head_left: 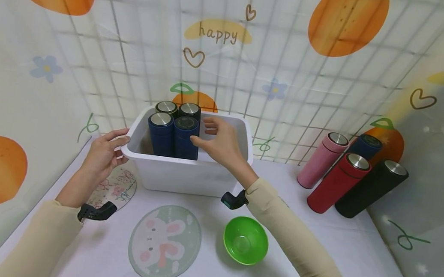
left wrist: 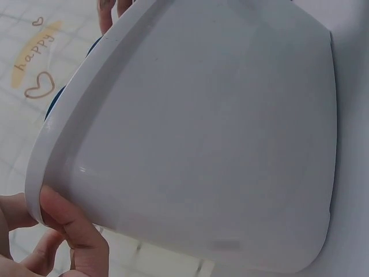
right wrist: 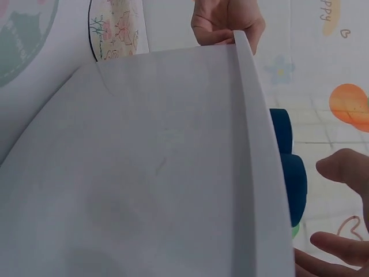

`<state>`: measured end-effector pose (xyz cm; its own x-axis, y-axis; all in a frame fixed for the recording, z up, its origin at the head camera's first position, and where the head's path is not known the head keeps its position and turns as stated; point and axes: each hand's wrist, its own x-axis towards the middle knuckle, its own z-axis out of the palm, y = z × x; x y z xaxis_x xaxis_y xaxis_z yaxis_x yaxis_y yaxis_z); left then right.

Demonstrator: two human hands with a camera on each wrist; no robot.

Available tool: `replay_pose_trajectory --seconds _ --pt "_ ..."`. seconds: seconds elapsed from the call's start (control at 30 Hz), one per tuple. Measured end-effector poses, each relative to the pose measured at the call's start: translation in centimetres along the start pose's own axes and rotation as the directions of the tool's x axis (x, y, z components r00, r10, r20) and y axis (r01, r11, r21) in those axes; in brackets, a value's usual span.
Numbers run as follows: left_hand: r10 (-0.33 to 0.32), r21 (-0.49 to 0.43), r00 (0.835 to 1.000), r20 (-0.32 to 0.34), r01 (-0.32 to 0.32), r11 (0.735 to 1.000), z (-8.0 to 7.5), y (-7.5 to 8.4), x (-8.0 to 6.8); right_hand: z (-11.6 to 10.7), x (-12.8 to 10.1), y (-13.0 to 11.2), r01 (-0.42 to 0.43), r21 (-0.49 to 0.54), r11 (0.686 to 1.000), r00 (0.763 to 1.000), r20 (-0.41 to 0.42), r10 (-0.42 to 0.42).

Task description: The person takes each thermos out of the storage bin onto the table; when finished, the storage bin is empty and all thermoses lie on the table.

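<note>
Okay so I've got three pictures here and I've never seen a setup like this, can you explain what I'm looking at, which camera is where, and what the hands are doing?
There is no machine here: a person works with bare hands and wears three cameras. The big picture comes from the head, looking down. The other two come from the wrists, so close that the white bin fills them.

The left hand grips the bin's left rim. The right hand reaches inside, fingers against a dark blue flask, one of four standing upright in the bin.

On the table lie a green bowl, a rabbit mat and a flowered mat. Four more flasks lean at the right.
</note>
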<state>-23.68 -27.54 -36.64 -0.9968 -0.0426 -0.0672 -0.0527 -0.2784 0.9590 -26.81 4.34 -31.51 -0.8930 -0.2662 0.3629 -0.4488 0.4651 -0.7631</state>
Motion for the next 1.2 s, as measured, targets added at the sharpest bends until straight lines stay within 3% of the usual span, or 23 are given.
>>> replay_pose_trajectory --seconds 0.7,1.2 --pt "0.002 0.004 1.000 -0.001 -0.002 1.000 0.0 -0.1 0.0 2.2 2.0 0.1 -0.043 -0.041 0.998 0.998 0.034 0.045" --pt "0.007 0.010 1.000 0.004 -0.007 1.000 -0.1 -0.1 0.0 3.3 2.8 0.1 -0.068 -0.107 0.992 0.998 0.009 0.069"
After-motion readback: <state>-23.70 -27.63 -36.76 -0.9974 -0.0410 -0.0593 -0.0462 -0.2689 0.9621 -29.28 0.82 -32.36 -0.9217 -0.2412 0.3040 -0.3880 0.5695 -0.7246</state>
